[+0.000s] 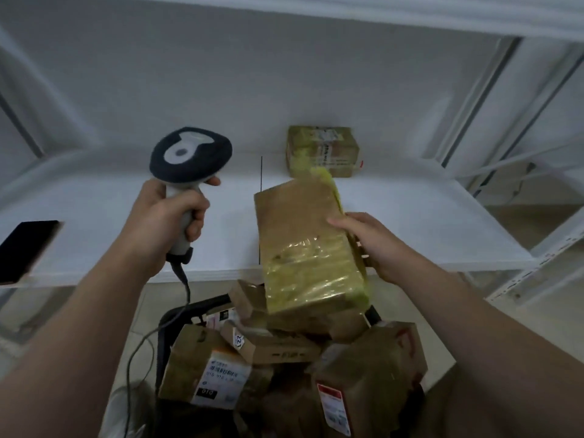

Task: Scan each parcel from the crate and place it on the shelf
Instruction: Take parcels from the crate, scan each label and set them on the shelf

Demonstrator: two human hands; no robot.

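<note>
We see right hand [380, 248] fingers [343, 223] gripping the 3 o'clock edge of the taped parcel [297, 241], long axis 12-to-6, far end pointing at the shelf [417, 222], held above the crate [161, 349], left hand [164, 216] clenching the scanner [189, 153] at 9 o'clock.

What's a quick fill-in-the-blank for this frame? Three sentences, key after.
The left hand grips the ____ by its handle.
The right hand holds a taped parcel above the black ____ full of parcels.
On the white shelf, exactly ____ other parcel sits at the back.
Missing words: scanner; crate; one.
</note>
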